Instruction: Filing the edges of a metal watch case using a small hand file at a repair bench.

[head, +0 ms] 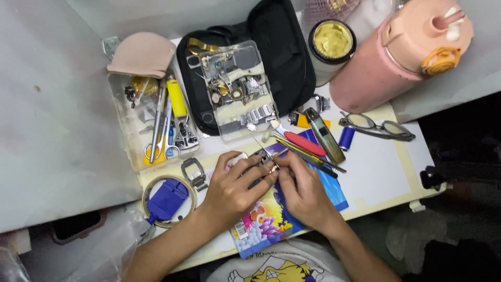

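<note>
My left hand (pixel 232 185) and my right hand (pixel 305 193) meet over a colourful printed book (pixel 266 222) on the small white table (pixel 376 172). Between the fingertips of both hands sits a small dark metal watch part (pixel 262 158). My right hand also pinches a thin metal pin tool (pixel 263 149) that points up and to the left, its tip above the part. My left fingers curl around the part from the left side. What lies under the fingers is hidden.
A clear parts box (pixel 237 89) lies on an open black case (pixel 282 52). A tray of tools (pixel 156 120) sits at left, with a metal watch band (pixel 194 172) and a blue tool (pixel 167 198) below. Pens (pixel 305 146), glasses (pixel 378 127), a pink bottle (pixel 402 52) and a jar (pixel 331 44) stand to the right.
</note>
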